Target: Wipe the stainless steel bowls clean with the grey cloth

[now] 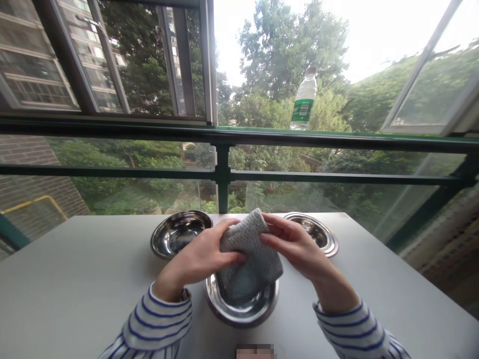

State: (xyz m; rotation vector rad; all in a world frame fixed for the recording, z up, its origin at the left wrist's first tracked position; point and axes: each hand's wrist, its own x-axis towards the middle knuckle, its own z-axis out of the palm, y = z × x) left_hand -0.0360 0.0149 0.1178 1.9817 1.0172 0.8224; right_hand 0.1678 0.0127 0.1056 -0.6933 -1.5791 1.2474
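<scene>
A grey woven cloth (254, 249), folded over, is held up between my two hands above the middle steel bowl (243, 319). My left hand (205, 252) grips its left side, with the thumb across the front and the other fingers behind. At the upper right edge, my right hand (295, 244) pinches the cloth between thumb and fingers. The cloth covers the back part of the middle bowl. Its lower edge hangs over the bowl's opening; whether it touches the bowl I cannot tell.
On the white table (93, 279), a second steel bowl (172, 232) stands behind my left hand and a third bowl (325, 239) behind my right. Beyond the table runs a dark green railing (149, 130), with a plastic bottle (304, 102) on it by the open window.
</scene>
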